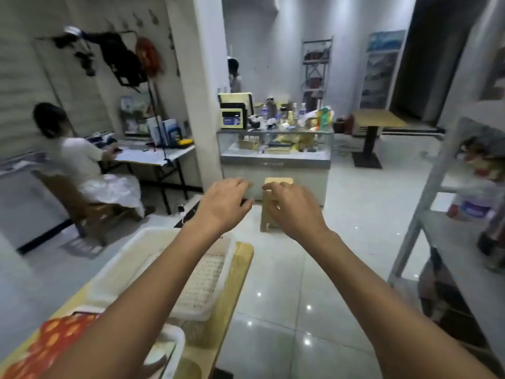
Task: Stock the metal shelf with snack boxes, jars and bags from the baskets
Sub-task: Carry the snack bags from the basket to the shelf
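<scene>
Both my arms stretch forward in mid-air above the floor. My left hand point(226, 203) hangs with relaxed fingers and holds nothing. My right hand point(293, 207) is beside it, fingers loosely curled, also holding nothing. A white plastic basket point(131, 258) sits under my left forearm on a wooden table point(237, 269); its mesh bottom shows. A second white basket point(175, 340) lies nearer, at bottom left, with an orange-and-red snack bag point(49, 343) beside it. The metal shelf point(437, 192) stands at the right edge, with a white jar point(471, 207) and blurred packages on its tiers.
A wooden stool point(270, 206) stands on the tiled floor behind my hands. Behind it is a glass display counter point(276, 157) covered with bottles. A person sits at a white desk point(153, 155) on the left. A small wooden table point(374, 119) stands at the back right.
</scene>
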